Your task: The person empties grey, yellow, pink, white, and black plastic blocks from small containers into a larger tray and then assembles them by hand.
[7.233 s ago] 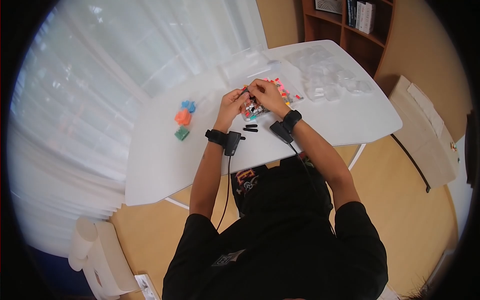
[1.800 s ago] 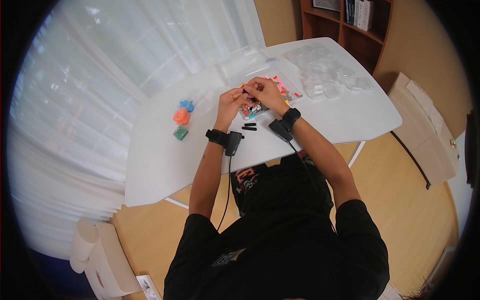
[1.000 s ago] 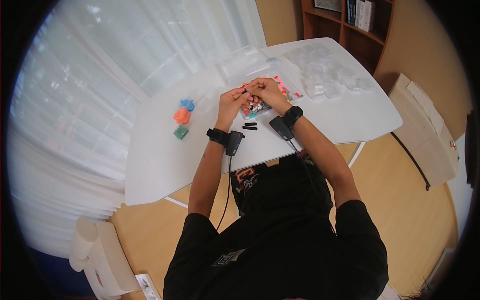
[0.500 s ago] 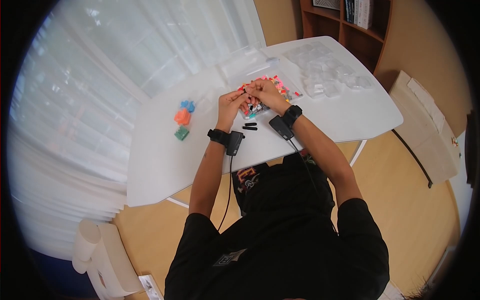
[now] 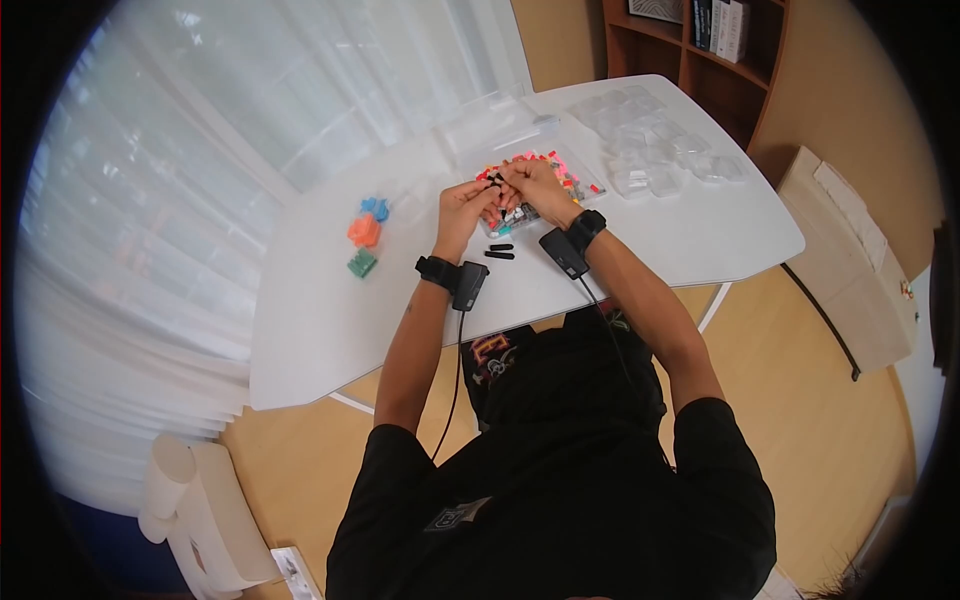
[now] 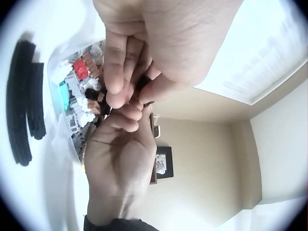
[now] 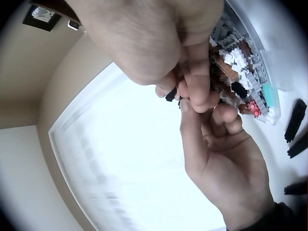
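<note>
Both hands meet above a clear tray [image 5: 578,186] filled with small coloured bricks. My left hand [image 5: 484,198] and right hand [image 5: 508,185] pinch a small black piece [image 5: 494,179] between their fingertips. In the left wrist view the left hand [image 6: 137,94] curls its fingers around the dark piece [image 6: 144,85], with the right hand [image 6: 126,118] just below it. In the right wrist view the right hand [image 7: 185,94] pinches the black piece [image 7: 171,94] over the tray [image 7: 246,63], and the left hand [image 7: 219,118] touches it from below.
Two black bars [image 5: 500,251] lie on the white table [image 5: 330,320] near my wrists. Blue [image 5: 375,208], orange [image 5: 363,232] and green [image 5: 361,264] brick builds sit to the left. Several clear plastic containers [image 5: 660,150] are spread at the back right, and a clear lid [image 5: 490,125] lies behind the tray.
Both hands stay joined over the tray, working the small black piece. Only slight shifts of the fingers show between the frames.
</note>
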